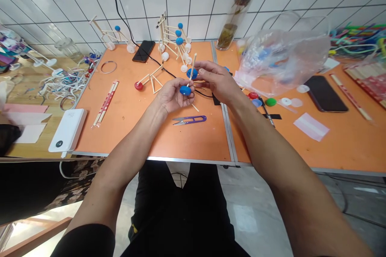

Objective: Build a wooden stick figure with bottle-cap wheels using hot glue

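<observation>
Over the orange table, my left hand [172, 95] pinches a blue bottle cap [185, 91] between thumb and fingers. A thin wooden stick [194, 61] rises from this cap and runs through a second blue cap [192, 74]. My right hand [215, 80] closes its fingers on that upper cap from the right; some fingertips are hidden. Just below the hands lie purple thread snips [189, 120]. Left of them sits a small stick frame [152, 78] with a red cap [138, 86] at one end.
Stick-and-cap models [171, 38] stand at the back beside a phone [144, 51]. A tea bottle [238, 14] leans near the wall. To the right are a plastic bag [283, 58], loose caps [270, 102] and another phone [326, 93]. Wrapped chopsticks [105, 104] and a white power bank [68, 130] lie left.
</observation>
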